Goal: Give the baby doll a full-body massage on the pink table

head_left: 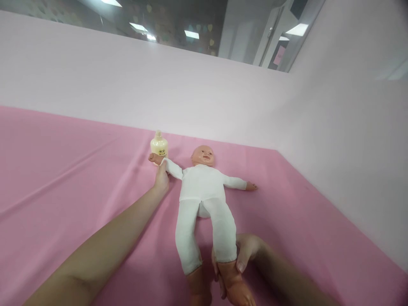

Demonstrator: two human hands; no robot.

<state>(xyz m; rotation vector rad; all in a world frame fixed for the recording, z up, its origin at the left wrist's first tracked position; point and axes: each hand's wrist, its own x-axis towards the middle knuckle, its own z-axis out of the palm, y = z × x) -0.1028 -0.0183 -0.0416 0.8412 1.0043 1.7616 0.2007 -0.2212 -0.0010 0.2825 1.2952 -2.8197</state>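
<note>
A baby doll (203, 182) with a white cloth body lies on its back, head toward the wall and feet toward me. My left hand (162, 176) is closed around the forearm of the doll's arm on the left, just below its bare hand. Wrapped around the ankle of the leg on the right is my right hand (247, 250), its fingers showing behind and beside the leg. Just behind the doll's left-side hand stands a pale yellow bottle (158, 144) with a drawn face, its lower part partly covered. The doll's other arm stretches out to the right.
A pink cloth (79, 170) with some creases covers the surface. White walls (143, 85) rise behind it and on the right (350, 140). Above the back wall, a window (178, 21) shows reflected ceiling lights.
</note>
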